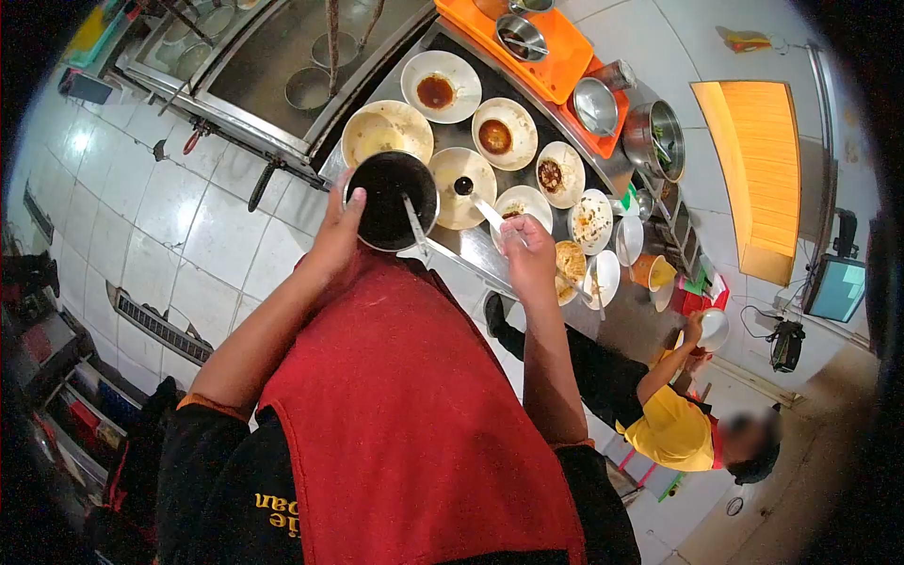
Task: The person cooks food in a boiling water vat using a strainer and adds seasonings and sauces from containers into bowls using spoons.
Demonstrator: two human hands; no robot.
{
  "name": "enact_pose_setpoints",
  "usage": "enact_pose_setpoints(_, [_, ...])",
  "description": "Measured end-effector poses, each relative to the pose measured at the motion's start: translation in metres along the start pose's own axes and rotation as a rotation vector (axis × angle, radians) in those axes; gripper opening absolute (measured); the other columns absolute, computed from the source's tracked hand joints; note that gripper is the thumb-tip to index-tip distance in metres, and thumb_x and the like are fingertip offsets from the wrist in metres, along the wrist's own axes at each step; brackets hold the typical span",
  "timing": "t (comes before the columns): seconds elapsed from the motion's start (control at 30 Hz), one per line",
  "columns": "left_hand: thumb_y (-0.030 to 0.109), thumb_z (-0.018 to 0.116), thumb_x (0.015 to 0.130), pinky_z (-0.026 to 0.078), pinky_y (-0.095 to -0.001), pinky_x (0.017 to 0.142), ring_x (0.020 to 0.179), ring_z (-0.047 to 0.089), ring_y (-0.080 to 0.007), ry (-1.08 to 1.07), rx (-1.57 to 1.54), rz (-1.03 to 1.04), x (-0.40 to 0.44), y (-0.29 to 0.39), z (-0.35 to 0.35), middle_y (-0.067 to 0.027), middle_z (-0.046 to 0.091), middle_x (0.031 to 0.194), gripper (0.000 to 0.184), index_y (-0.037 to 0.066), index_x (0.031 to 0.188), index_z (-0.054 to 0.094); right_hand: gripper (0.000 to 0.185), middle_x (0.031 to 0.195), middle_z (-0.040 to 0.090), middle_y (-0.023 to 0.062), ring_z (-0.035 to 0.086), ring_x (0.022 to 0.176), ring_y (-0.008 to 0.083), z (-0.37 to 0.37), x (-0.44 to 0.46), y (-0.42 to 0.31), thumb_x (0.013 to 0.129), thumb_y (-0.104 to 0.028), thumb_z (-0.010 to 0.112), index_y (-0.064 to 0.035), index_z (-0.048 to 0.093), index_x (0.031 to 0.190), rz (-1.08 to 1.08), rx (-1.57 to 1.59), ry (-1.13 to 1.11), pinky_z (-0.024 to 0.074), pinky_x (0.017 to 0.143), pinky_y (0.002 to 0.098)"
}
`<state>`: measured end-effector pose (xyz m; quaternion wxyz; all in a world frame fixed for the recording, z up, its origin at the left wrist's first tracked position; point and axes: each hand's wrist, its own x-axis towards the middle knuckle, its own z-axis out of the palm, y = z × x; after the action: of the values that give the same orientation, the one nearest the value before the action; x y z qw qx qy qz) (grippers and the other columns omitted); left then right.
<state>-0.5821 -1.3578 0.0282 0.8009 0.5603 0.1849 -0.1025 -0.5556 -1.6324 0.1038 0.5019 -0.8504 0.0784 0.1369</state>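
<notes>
My left hand (340, 226) grips the rim and side of a metal bowl of dark sauce (381, 193). A light-coloured utensil handle (414, 221) leans out of that bowl. In my right hand (530, 252) is a white-handled spoon (487, 213), its small round head full of dark liquid. The spoon's head is above a wide pale bowl (447, 212) on the counter. Close by stand a bowl with a thin yellowish layer (367, 137), bowls with brown sauce (435, 91) (494, 137), and a bowl with dark bits (550, 175).
More bowls with seasonings (591, 222) line the steel counter to the right. Orange trays (556, 71) with metal bowls and a steel pot (670, 122) stand behind. A cooking station (273, 47) is at upper left. A co-worker in a yellow shirt (673, 428) works at right.
</notes>
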Motion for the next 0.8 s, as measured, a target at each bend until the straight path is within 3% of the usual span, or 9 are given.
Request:
enact_pose_setpoints(0.07, [0.045,0.044,0.099,0.03,-0.0349,0.107,0.13,0.037,-0.0261,0.008,0.023,0.016,0.002,-0.007,-0.013,-0.0194,0.036,0.142,0.064,0.006,0.146,0.025,0.007,0.078,0.062,0.0096,0.059,0.07,0.0193,0.005,0.008,0.014,0.09,-0.009,0.056,-0.0023,0.058,0.09,-0.014,-0.181,0.082,0.0465,0.065,0.0311])
enact_pose_setpoints(0.1, [0.046,0.044,0.098,0.031,-0.0349,0.107,0.13,0.037,-0.026,0.019,0.044,0.036,0.002,-0.009,-0.021,-0.0191,0.036,0.142,0.065,0.006,0.146,0.025,0.007,0.078,0.062,0.0096,0.059,0.07,0.0193,0.011,0.013,0.027,0.09,-0.009,0.056,-0.0023,0.058,0.09,-0.012,-0.181,0.081,0.0465,0.065,0.0311])
enact_pose_setpoints(0.17, [0.048,0.043,0.098,0.032,-0.0348,0.106,0.128,0.039,-0.0262,0.04,0.071,0.049,0.001,-0.006,-0.027,-0.0189,0.037,0.141,0.066,0.006,0.146,0.025,0.01,0.079,0.062,0.0166,0.061,0.072,0.034,0.028,0.021,0.046,0.091,-0.012,0.055,-0.0022,0.058,0.093,-0.251,-0.425,0.234,0.0477,0.068,0.0405])
enact_pose_setpoints(0.2, [0.048,0.043,0.098,0.032,-0.0347,0.106,0.128,0.039,-0.0263,0.046,0.082,0.041,0.0,-0.001,-0.028,-0.0186,0.037,0.142,0.066,0.007,0.146,0.025,0.014,0.082,0.062,0.0221,0.059,0.08,0.0435,0.032,0.022,0.047,0.092,-0.014,0.052,-0.0009,0.055,0.097,-0.169,-0.439,0.168,0.0461,0.074,0.0481])
enact_pose_setpoints(0.33, [0.046,0.042,0.099,0.031,-0.0346,0.107,0.129,0.039,-0.0265,0.05,0.063,-0.029,-0.006,0.016,-0.026,-0.0179,0.036,0.142,0.064,0.008,0.147,0.025,0.015,0.086,0.063,0.0229,0.06,0.084,0.0418,0.036,0.027,0.064,0.093,-0.013,0.05,0.0015,0.052,0.099,-0.317,-0.826,0.147,0.0459,0.075,0.0479])
enact_pose_setpoints(0.43, [0.046,0.041,0.099,0.03,-0.0352,0.108,0.131,0.037,-0.0271,0.026,0.08,0.009,-0.001,0.007,-0.025,-0.0182,0.035,0.143,0.063,0.009,0.147,0.025,0.016,0.088,0.062,0.0228,0.059,0.084,0.0416,0.026,0.02,0.056,0.095,-0.014,0.05,0.0013,0.051,0.099,-0.35,-0.702,0.225,0.0461,0.073,0.0461])
enact_pose_setpoints(0.5, [0.046,0.041,0.099,0.029,-0.0353,0.109,0.132,0.035,-0.0277,0.02,0.097,0.009,0.0,0.01,-0.017,-0.019,0.034,0.144,0.063,0.009,0.147,0.025,0.015,0.086,0.061,0.0205,0.06,0.082,0.0387,0.014,0.012,0.034,0.095,-0.015,0.051,-0.0005,0.051,0.099,-0.199,-0.408,0.21,0.0462,0.072,0.0434])
enact_pose_setpoints(0.53, [0.046,0.041,0.099,0.027,-0.0354,0.11,0.134,0.034,-0.0283,0.013,0.118,0.009,0.0,0.011,-0.013,-0.0199,0.033,0.145,0.063,0.009,0.147,0.025,0.013,0.083,0.061,0.0188,0.06,0.078,0.0354,0.006,0.011,0.037,0.095,-0.015,0.052,-0.0013,0.053,0.096,-0.247,-0.329,0.199,0.0464,0.071,0.0404])
enact_pose_setpoints(0.8, [0.045,0.04,0.1,0.023,-0.0351,0.112,0.137,0.029,-0.0297,-0.094,0.237,0.107,0.015,-0.007,0.018,-0.0233,0.031,0.146,0.065,0.002,0.146,0.024,0.017,0.081,0.063,0.0181,0.062,0.077,0.0336,0.043,-0.015,-0.038,0.091,-0.017,0.057,-0.0001,0.058,0.09,-0.179,-0.269,0.003,0.0474,0.072,0.0386])
